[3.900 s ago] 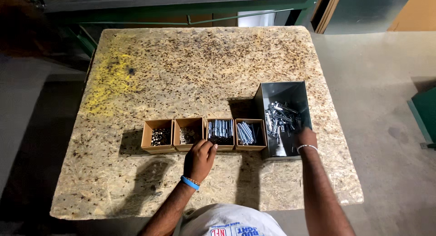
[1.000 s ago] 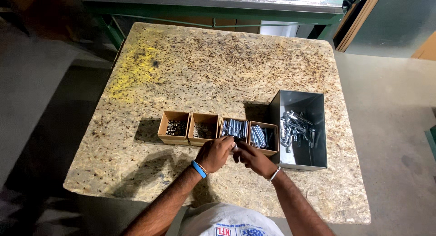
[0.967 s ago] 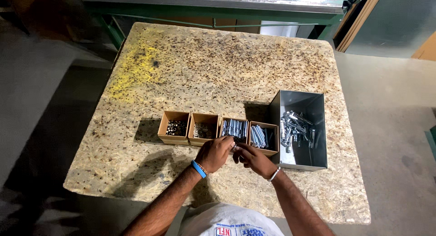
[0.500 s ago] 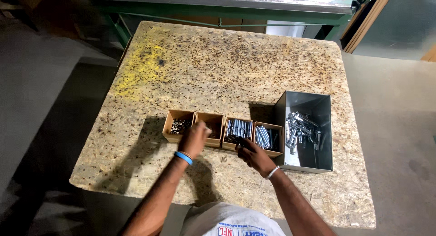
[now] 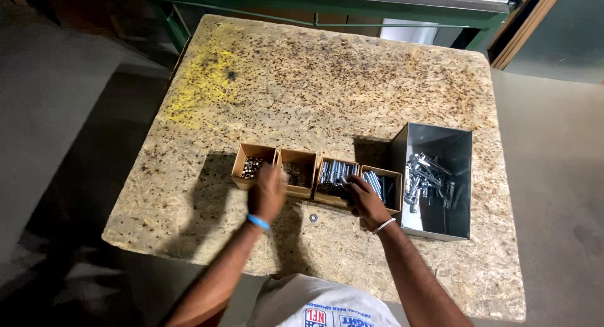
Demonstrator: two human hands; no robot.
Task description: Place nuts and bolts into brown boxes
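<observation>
On the chipboard bench (image 5: 352, 82), the left hand (image 5: 267, 192) hovers over the second cardboard box (image 5: 297, 173), its grip blurred and unreadable. Right hand (image 5: 367, 201) rests at the third box (image 5: 336, 182), fingers curled; whether they pinch anything I cannot tell. A washer (image 5: 313, 218) lies between the hands.

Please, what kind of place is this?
Probably a workshop: a chipboard table carries four small cardboard boxes and a grey metal bin of bolts, with a green metal frame behind on a concrete floor.

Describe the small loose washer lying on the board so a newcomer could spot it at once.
On the speckled board table, find the row of four small cardboard boxes. Just in front of them, between the left hand and right hand, lies the washer. It alone sits loose on the bare board.
</observation>
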